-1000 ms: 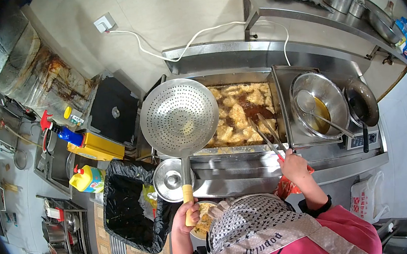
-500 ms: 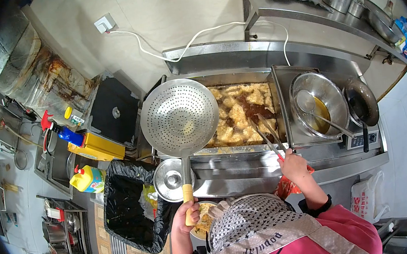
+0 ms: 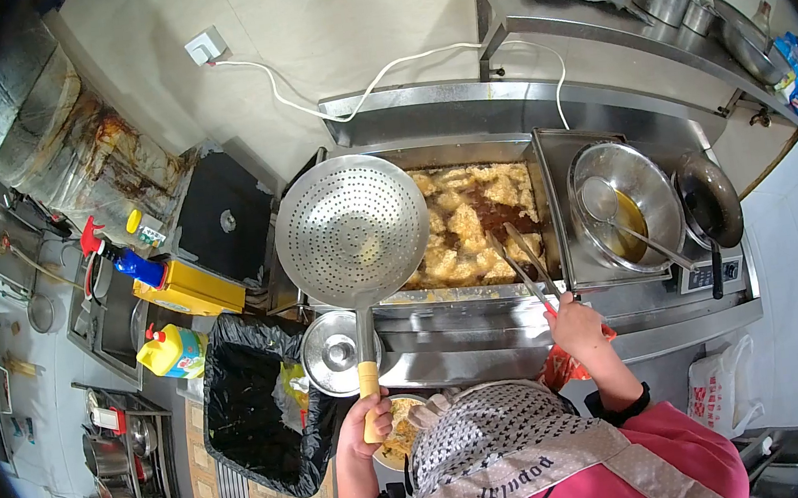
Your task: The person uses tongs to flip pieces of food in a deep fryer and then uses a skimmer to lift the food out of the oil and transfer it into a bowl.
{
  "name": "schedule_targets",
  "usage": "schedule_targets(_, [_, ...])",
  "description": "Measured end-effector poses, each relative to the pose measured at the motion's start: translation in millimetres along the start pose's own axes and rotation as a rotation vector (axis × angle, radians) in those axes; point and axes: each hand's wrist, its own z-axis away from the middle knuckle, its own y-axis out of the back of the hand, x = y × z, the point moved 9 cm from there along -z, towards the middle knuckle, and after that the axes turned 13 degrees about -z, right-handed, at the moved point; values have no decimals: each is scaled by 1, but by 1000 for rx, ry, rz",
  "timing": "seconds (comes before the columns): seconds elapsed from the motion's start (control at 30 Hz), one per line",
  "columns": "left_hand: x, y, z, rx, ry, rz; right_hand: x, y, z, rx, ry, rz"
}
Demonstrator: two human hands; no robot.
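Honestly not a lot is changing on our end: over the last second both tools are staying almost exactly where they were, and we're only seeing the fried pieces (image 3: 465, 227) shifting a touch, if at all. So we're reading this as a holding stretch in the frying, with nothing being lifted out right now. Our left hand (image 3: 364, 426) is gripping the skimmer (image 3: 353, 230), fingers wrapping round its yellow handle, and the perforated bowl is hanging over the left end of the fryer (image 3: 471, 150); it's looking bare, no food in it. Our right hand (image 3: 577, 327) is keeping its fingers curled round the red grips of the tongs (image 3: 524, 275), whose tips are sitting slightly apart among the pieces at the right end; can't tell if they're touching one. A lid (image 3: 336, 353) is lying near left, and a ladle (image 3: 600, 199) is resting in the metal bowl (image 3: 641, 172) on the right.
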Motion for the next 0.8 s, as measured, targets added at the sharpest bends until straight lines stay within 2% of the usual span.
schedule_targets(0.8, [1,0,0,12,-16,-18,0,-1,0,12,18,19])
